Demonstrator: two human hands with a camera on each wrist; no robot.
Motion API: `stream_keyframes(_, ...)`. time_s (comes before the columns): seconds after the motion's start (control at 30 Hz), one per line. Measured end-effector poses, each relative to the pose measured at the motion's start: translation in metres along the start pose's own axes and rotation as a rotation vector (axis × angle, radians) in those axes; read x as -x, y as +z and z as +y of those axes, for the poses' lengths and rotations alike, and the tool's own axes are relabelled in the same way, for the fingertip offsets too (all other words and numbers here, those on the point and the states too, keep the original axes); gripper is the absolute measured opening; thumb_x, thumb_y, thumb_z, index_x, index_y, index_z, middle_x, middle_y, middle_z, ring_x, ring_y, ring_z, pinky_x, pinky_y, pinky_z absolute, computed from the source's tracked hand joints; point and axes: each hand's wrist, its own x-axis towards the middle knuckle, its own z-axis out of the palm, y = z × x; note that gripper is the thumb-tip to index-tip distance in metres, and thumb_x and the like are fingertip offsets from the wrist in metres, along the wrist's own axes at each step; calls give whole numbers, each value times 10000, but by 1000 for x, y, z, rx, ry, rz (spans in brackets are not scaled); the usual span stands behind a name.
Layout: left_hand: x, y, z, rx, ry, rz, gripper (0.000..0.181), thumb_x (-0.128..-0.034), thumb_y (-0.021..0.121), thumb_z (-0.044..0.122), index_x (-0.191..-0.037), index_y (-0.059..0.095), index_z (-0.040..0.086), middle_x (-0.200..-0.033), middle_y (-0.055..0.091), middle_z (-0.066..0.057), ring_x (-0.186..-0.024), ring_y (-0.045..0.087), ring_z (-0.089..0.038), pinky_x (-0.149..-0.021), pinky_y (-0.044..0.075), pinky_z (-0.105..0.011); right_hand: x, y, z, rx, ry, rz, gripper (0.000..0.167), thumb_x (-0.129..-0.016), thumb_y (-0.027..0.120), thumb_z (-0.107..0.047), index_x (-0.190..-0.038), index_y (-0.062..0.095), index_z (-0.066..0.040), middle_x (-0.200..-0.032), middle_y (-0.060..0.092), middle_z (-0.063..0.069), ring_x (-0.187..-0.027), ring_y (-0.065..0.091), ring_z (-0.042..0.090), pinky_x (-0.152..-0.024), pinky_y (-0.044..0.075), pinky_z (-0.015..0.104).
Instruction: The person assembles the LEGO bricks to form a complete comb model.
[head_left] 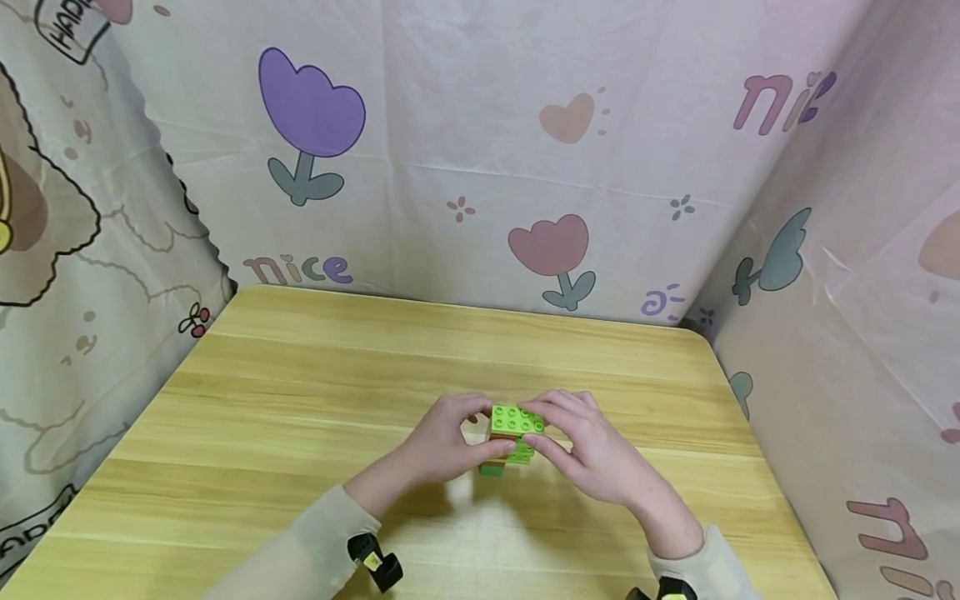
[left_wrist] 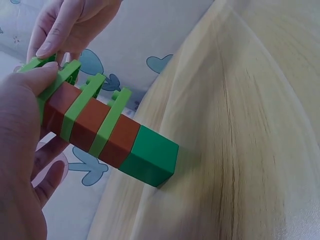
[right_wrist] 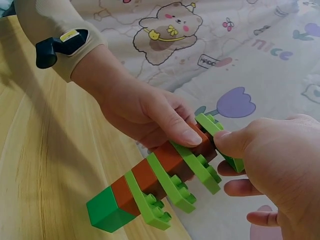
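A tower of toy building bricks stands on the wooden table between both hands. A dark green brick (left_wrist: 150, 156) forms its base. Above that, reddish-brown bricks (right_wrist: 165, 156) alternate with thin light green plates (right_wrist: 172, 186) that jut out to one side. My left hand (head_left: 446, 442) grips the tower near its top, thumb against the side facing me. With thumb and fingers, my right hand (head_left: 600, 450) pinches the studded light green top plate (head_left: 512, 418). Whether that plate is fully pressed down cannot be told.
The light wooden table (head_left: 322, 375) extends around the tower on all sides. Printed cloth (head_left: 450, 100) with flowers and lettering hangs behind it and at both sides. Each sleeve carries a black wrist device (head_left: 375, 562).
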Motion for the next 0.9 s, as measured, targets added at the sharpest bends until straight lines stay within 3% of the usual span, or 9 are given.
stream_keyframes(0.23, -1, -7, 8, 41, 35, 51, 439, -928, 841, 405, -1302, 729, 205, -1262, 731, 116, -1169, 648, -83, -942, 539, -555, -1, 0, 0, 0, -10, 2, 371, -1037, 710, -220, -1389, 670, -110, -1256, 668, -101, -1117, 618, 88, -931, 399, 397)
stream_keyframes(0.4, -4, -10, 11, 31, 92, 80, 351, -934, 841, 351, -1236, 768, 190, -1228, 746, 83, -1162, 663, -88, -948, 555, -545, -2, 0, 0, -9, -3, -9, 377, -1045, 699, -224, -1406, 659, -124, -1257, 664, -111, -1114, 616, 92, -945, 394, 409)
stream_keyframes(0.6, -6, -11, 11, -1, 142, 97, 307, -921, 860, 314, -1183, 791, 168, -1175, 750, 109, -1118, 686, -84, -991, 560, -417, -1, 0, 0, -12, 6, -7, 371, -1041, 705, -228, -1398, 665, -132, -1253, 666, -116, -1108, 619, 90, -950, 391, 414)
stream_keyframes(0.7, -7, -11, 12, -12, 154, 97, 306, -915, 866, 313, -1172, 794, 161, -1160, 755, 105, -1106, 690, -80, -1000, 553, -373, -1, 0, 1, -14, 11, -2, 373, -1036, 714, -234, -1392, 669, -133, -1251, 670, -117, -1116, 624, 93, -950, 387, 412)
stream_keyframes(0.9, -7, -12, 15, -34, 155, 89, 310, -920, 861, 317, -1165, 796, 138, -1143, 763, 94, -1076, 703, -77, -993, 560, -394, 0, 1, 1, -18, 20, 5, 373, -1032, 721, -248, -1385, 676, -136, -1245, 680, -116, -1135, 621, 100, -938, 382, 410)
